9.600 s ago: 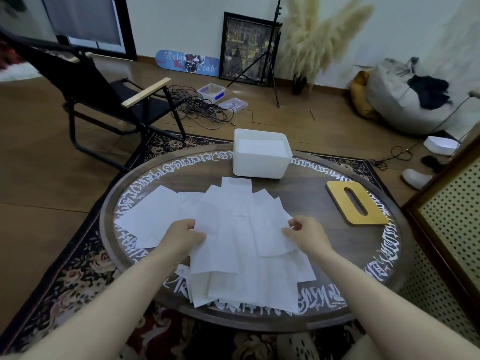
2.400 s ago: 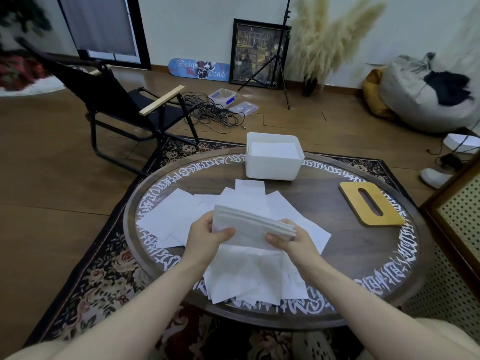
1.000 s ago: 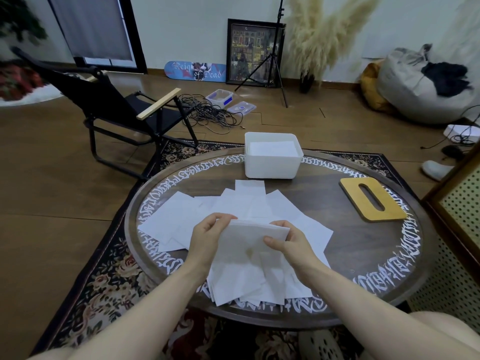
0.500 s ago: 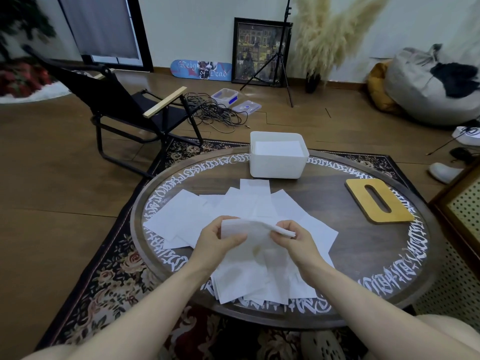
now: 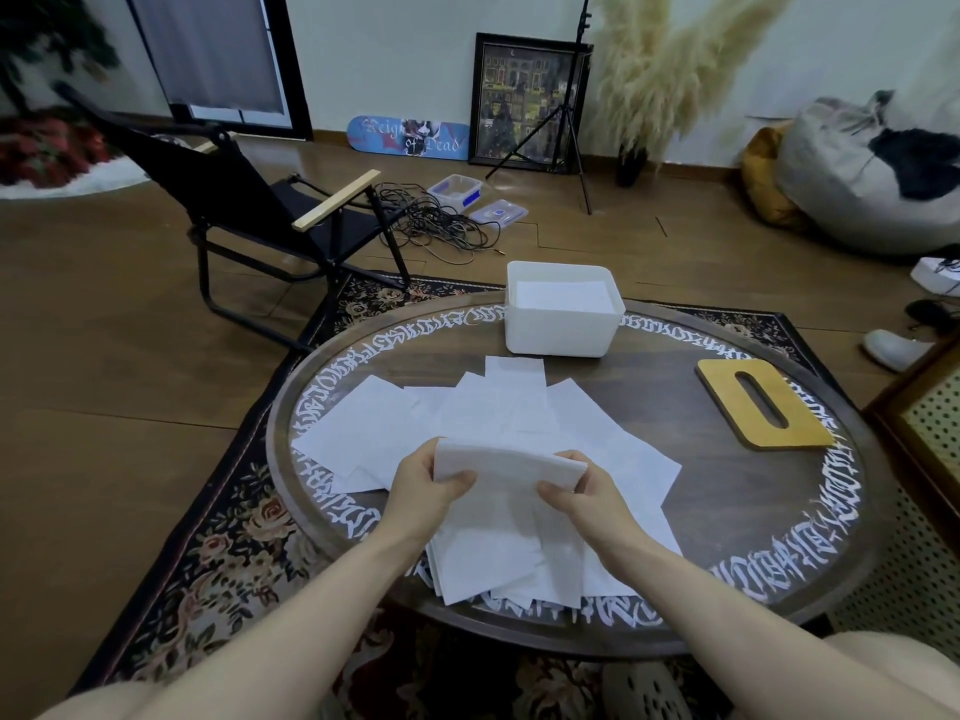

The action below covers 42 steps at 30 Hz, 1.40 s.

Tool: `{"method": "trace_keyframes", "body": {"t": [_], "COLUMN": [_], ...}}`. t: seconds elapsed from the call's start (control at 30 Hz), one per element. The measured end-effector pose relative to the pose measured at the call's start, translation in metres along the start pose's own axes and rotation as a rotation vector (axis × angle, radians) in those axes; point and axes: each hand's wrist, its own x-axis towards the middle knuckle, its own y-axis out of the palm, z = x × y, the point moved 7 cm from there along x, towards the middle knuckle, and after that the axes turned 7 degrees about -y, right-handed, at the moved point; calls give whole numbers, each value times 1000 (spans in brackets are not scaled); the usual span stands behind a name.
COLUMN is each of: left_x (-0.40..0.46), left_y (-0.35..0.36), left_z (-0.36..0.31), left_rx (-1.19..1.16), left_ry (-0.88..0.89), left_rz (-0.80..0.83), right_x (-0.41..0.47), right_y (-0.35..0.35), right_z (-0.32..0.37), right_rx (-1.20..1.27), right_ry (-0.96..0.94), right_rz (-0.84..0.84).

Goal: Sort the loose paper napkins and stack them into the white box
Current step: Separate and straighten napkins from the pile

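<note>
Between both hands I hold a gathered bundle of white napkins (image 5: 506, 467) just above the table's near half. My left hand (image 5: 428, 488) grips its left edge, thumb on top. My right hand (image 5: 584, 491) pinches its right edge. Several loose white napkins (image 5: 384, 433) lie spread on the round table under and around my hands. The white box (image 5: 561, 332) stands at the far side of the table, with a flat layer of napkins inside it.
The round dark table (image 5: 727, 511) has a white lettered rim. A yellow wooden lid with a slot (image 5: 763, 405) lies on its right side. A black folding chair (image 5: 249, 210) stands at the left on the floor. A cabinet (image 5: 930, 433) borders the right.
Since the earliest frame my hands have collected spread napkins into one bundle. In the last second they turned and squared the bundle slightly; the box and lid have not moved.
</note>
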Motion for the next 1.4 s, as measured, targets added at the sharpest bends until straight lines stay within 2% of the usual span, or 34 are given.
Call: {"method": "trace_keyframes", "body": {"t": [0.13,0.3,0.53,0.77,1.03,1.4], "left_x": [3,8,2,4,43,131], "left_y": [-5,-16,-12,7,34,62], "left_z": [3,4,-23,-44,-87,-131], "left_rx": [55,114,-12,-106,-119,10], "left_ry": [17,41,60,7,6,7], "left_rz": [-37,-144,-189,-177,-193,-207], "right_x": [1,0,0,-3,41,133], "right_y": [-6,-11,-28,-51,-84,-124], "right_z": [-3,8,33,56,90,122], "right_rx": [-159,-138,-23,-51,23,-222], "right_ry": [-2,-22,-45,-83,-110,-152], "right_rz": [-48,-116,-236,-229,-315,-379]}}
